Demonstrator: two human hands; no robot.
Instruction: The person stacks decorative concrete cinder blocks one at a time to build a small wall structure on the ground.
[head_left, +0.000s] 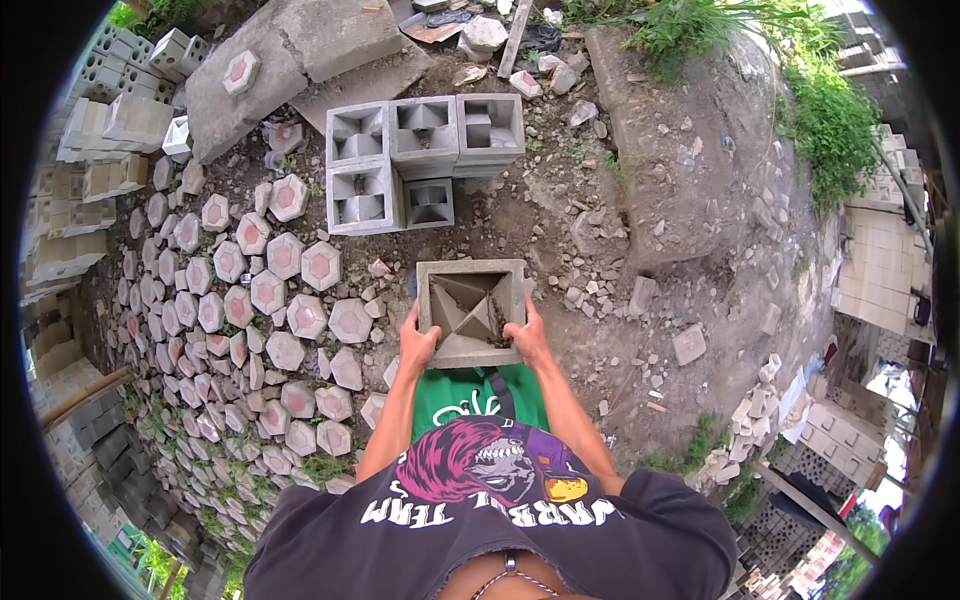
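Note:
I carry a square grey concrete vent block (470, 310) with a pyramid-shaped hollow, held in front of my waist above bare dirt. My left hand (417, 345) grips its left near edge. My right hand (530, 338) grips its right near edge, fingers curled over the rim. Ahead on the ground stands a group of several similar hollow concrete blocks (420, 160), set side by side in two rows.
Hexagonal paving stones with reddish centres (260, 290) cover the ground to my left. Stacks of pale blocks (100, 150) line the far left. Broken concrete slabs (300, 50) and rubble lie ahead; a rocky slab (690, 150) and weeds sit to the right.

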